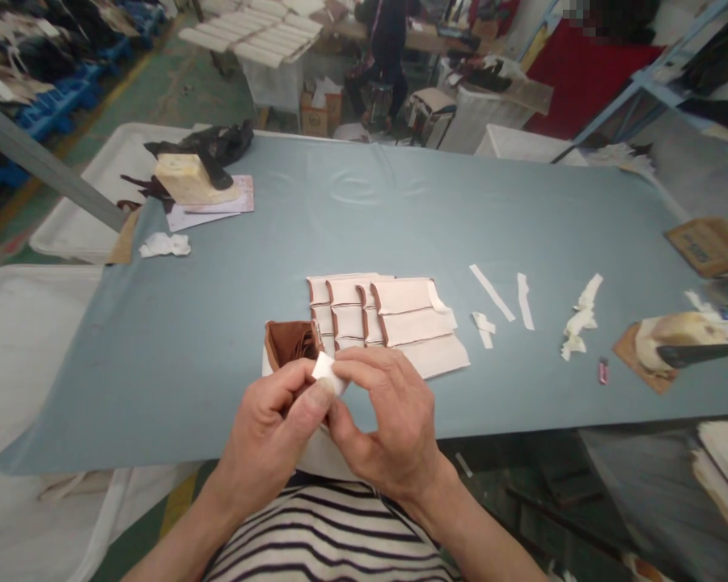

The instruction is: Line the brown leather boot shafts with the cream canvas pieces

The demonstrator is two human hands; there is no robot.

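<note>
My left hand (276, 424) is closed at the near edge of the table, its thumb and forefinger pinching a small white strip (323, 366). Against the strip's right side press the bent fingers of my right hand (394, 412). Just beyond the left fingers stands a sewn piece (285, 343), brown inside and whitish outside; my hands hide its lower part. Several overlapping cream panels (409, 299) with brown edges lie flat past my hands. A pale band lies along the right edge of the nearest panel.
White strips (491, 291) and crumpled scraps (581, 317) lie on the blue-grey table (376, 210). Yellowish blocks with black straps sit at the far left (185, 178) and right (679, 339). White bins (30, 388) stand at left. A person (388, 48) sits beyond the table.
</note>
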